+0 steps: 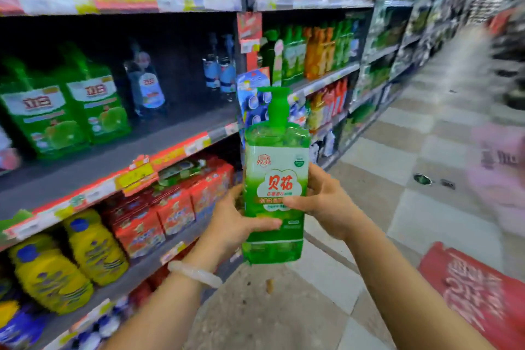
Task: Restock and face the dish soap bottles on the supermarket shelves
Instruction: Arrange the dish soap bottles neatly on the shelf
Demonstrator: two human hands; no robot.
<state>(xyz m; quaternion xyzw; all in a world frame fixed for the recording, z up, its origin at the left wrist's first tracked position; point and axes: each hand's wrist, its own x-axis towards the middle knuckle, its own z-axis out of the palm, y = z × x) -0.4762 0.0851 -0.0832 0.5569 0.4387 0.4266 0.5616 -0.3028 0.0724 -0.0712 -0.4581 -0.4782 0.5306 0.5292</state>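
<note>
A tall green dish soap bottle [275, 167] with a pump top and a white label is held upright in the aisle, in front of the shelf's end post. My left hand [235, 221] grips its lower left side, thumb across the front. My right hand [324, 202] grips its right side, fingers over the label. On the middle shelf [85, 176] to the left stand two green soap bottles [68, 105], a clear bottle [146, 85] and two more clear ones [220, 68] at the back. Much of that shelf's front is bare.
Yellow bottles [68, 261] and red boxes [170, 207] fill the shelf below. Green and orange bottles [309, 51] line the bay to the right. The tiled aisle floor [397, 150] runs away to the right. A red basket or sign [477, 295] sits at the lower right.
</note>
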